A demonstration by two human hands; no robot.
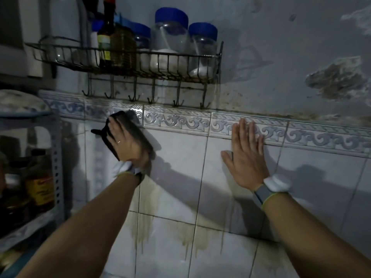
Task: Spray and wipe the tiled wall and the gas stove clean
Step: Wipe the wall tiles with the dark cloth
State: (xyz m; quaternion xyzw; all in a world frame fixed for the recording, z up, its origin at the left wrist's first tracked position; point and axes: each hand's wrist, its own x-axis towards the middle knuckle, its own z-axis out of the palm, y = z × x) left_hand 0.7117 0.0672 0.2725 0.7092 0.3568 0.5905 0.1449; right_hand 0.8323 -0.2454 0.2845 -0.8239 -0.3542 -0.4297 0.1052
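The white tiled wall (180, 157) fills the view, with a blue scroll-patterned border strip (180, 121) along its top. My left hand (128, 143) presses a dark cloth (120, 119) flat against the border strip and the tile just below it. My right hand (247, 155) lies flat on the wall further right, fingers together and pointing up, holding nothing. Brownish drip stains (146, 227) run down the lower tiles. The gas stove is out of view.
A rusty wire rack (128, 67) with hooks hangs just above the border, carrying blue-lidded jars (171, 37) and dark bottles (108, 41). A metal shelf (58, 157) with jars stands at the left. Peeling, stained plaster (337, 81) covers the upper right wall.
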